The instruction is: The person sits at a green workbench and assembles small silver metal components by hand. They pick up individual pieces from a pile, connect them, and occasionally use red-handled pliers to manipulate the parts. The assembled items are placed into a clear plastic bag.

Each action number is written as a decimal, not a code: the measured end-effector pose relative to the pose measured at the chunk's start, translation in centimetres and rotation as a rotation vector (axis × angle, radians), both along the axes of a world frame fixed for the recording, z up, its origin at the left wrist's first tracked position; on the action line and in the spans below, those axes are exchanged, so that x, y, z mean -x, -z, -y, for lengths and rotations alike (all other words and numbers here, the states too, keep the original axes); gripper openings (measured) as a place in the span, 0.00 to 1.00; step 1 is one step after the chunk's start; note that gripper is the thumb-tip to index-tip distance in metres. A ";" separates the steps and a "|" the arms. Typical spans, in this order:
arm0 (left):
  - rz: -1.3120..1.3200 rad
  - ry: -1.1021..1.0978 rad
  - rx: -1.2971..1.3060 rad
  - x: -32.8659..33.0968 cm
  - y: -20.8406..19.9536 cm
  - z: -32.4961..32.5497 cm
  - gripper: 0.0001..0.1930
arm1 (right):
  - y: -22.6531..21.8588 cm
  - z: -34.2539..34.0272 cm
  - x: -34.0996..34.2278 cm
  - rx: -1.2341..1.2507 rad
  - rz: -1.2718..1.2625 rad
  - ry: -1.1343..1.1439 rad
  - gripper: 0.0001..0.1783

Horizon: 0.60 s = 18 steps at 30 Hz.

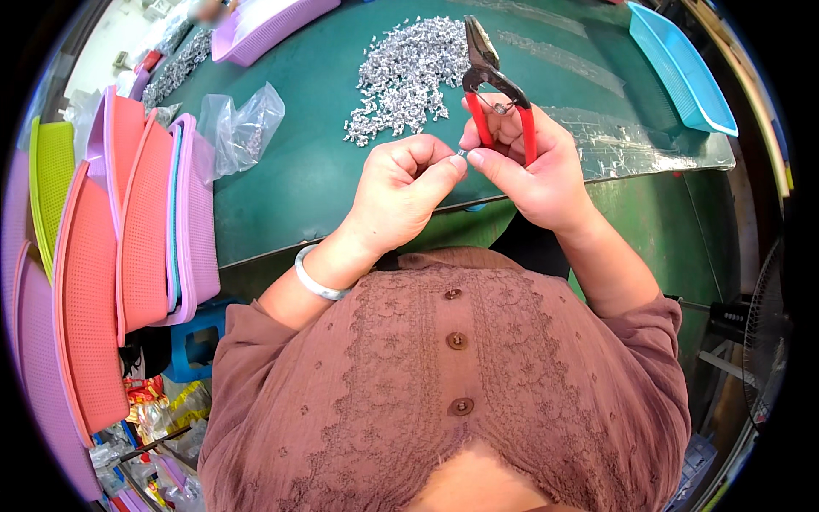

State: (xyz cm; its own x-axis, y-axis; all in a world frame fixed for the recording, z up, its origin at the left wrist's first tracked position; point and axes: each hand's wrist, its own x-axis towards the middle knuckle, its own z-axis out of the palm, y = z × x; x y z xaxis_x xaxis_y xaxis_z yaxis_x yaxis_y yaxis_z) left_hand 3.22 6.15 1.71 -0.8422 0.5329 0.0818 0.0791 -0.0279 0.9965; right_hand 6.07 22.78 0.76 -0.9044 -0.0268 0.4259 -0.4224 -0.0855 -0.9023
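My right hand [542,175] is closed on red-handled shears [526,128], whose dark blades point away from me. Between the fingertips of both hands sits a tiny silvery metal part [462,154], too small to make out fully. My left hand [401,188] pinches it with thumb and curled fingers, and a pale bangle [314,275] circles that wrist. The right thumb tip meets it from the other side. Just beyond my hands, a heap of small silvery metal pieces [409,77] is spread on the green tabletop [307,171].
Nested plastic baskets [141,226] in coral, purple and green stand at the left. A clear plastic bag [243,128] lies near them on the table. A purple basket [269,30] is at the far edge, a blue basket [682,68] at far right. A fan [765,333] stands lower right.
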 end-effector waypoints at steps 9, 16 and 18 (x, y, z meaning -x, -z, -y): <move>0.073 0.033 0.028 0.1 -0.2 0.1 0.06 | 0.0 0.0 -0.2 -0.077 0.014 0.040 0.13; 0.056 0.052 0.052 0.3 -0.1 0.2 0.06 | 0.0 0.0 -0.1 -0.098 0.036 0.039 0.13; 0.067 0.054 0.054 0.3 -0.1 0.2 0.06 | -0.1 0.0 -0.1 -0.092 0.046 0.036 0.13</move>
State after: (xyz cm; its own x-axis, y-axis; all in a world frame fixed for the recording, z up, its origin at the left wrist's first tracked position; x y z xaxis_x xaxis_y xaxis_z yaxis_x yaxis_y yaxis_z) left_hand 2.96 5.99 1.80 -0.8147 0.5799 -0.0039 0.0118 0.0233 0.9997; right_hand 6.19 22.78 0.83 -0.9241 -0.0311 0.3808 -0.3814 0.0132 -0.9243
